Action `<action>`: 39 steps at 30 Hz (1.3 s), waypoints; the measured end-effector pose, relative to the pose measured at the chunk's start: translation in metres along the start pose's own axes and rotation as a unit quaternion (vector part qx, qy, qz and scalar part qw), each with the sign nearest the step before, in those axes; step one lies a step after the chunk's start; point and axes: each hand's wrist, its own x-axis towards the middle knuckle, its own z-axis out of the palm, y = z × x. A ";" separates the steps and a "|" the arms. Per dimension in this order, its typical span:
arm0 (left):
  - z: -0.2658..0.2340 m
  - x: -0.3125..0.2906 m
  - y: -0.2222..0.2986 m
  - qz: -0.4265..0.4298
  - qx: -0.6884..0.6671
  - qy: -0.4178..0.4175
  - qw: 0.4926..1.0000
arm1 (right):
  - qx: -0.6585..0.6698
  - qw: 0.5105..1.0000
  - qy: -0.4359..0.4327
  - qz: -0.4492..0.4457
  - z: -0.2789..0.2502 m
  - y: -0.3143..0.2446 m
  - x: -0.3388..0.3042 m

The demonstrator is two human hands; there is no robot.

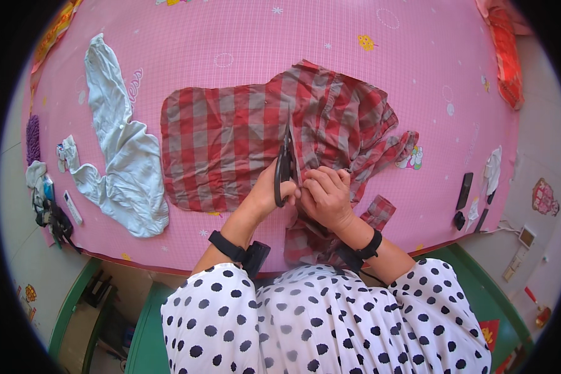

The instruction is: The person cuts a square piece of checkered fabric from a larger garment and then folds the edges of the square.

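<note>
Shirt (215, 146), in red and grey checks, lies spread across the middle of the pink tabletop (445, 71), flatter on its left and crumpled on its right, with part of it reaching the near edge by the person's body. The left hand (268, 189) is closed around the scissors (284, 165), whose blades point away from the body over the cloth. The right hand (326, 198), just beside it, has its fingers curled and seems to pinch the cloth (whether the two hands touch is hard to tell).

That closeness looks like the main risk: if the right fingers slide toward the blades, skin could be nicked. Slack cloth is the next worry, since folds under the scissors could be caught and cut too, or bunch up and jam the blades. Too strong a tug from the right hand could skew the line of the cut or drag the flat part askew. The white garment (129, 177) to the left lies apart, so it seems safe.
</note>
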 end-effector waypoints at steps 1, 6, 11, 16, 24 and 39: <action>-0.001 0.000 -0.002 0.008 -0.003 -0.002 1.000 | 0.002 1.000 -0.001 0.001 0.000 0.000 0.000; -0.002 -0.002 -0.001 -0.002 0.028 0.005 1.000 | 0.002 1.000 0.003 0.000 -0.001 -0.002 0.002; -0.018 -0.040 -0.001 -0.037 0.185 0.018 0.982 | -0.001 1.000 -0.001 0.025 -0.014 0.003 0.006; -0.047 -0.085 -0.001 0.146 0.514 0.309 0.787 | -0.066 0.996 0.024 0.051 -0.044 0.055 0.022; -0.085 -0.053 0.047 0.159 0.655 0.463 0.575 | -0.136 0.981 -0.071 0.119 -0.042 0.080 0.031; -0.043 -0.048 0.085 0.348 0.546 0.347 0.679 | -0.130 0.946 -0.055 0.292 -0.057 -0.015 -0.053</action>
